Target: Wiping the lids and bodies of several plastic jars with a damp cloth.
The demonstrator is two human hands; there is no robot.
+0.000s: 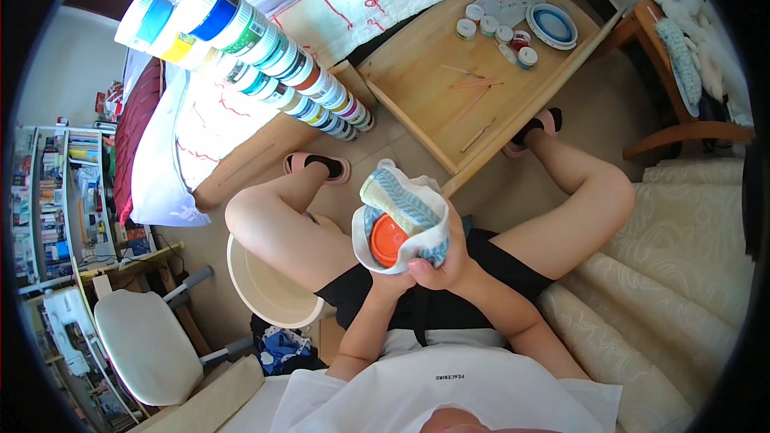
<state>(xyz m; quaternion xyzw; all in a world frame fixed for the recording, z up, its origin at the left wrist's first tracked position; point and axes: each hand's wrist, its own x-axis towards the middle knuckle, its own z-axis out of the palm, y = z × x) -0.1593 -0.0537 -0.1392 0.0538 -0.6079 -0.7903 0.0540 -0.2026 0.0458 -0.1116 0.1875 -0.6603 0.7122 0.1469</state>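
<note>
Both hands hold a small cloth pouch in front of my lap, its white-rimmed mouth facing up. Inside sits a round orange-red lid. Over the lid lies a folded piece of cloth with a blue and pale yellow leaf pattern. My right hand wraps the pouch's right side, thumb at the near rim. Below the pouch, my left hand supports it; most of its fingers are hidden underneath.
Tall stacks of paint jars stand at the left by the bed. A wooden drawer ahead holds brushes, small jars and a blue-white dish. A cream bucket is beside my left leg. Beige patterned upholstery lies at right.
</note>
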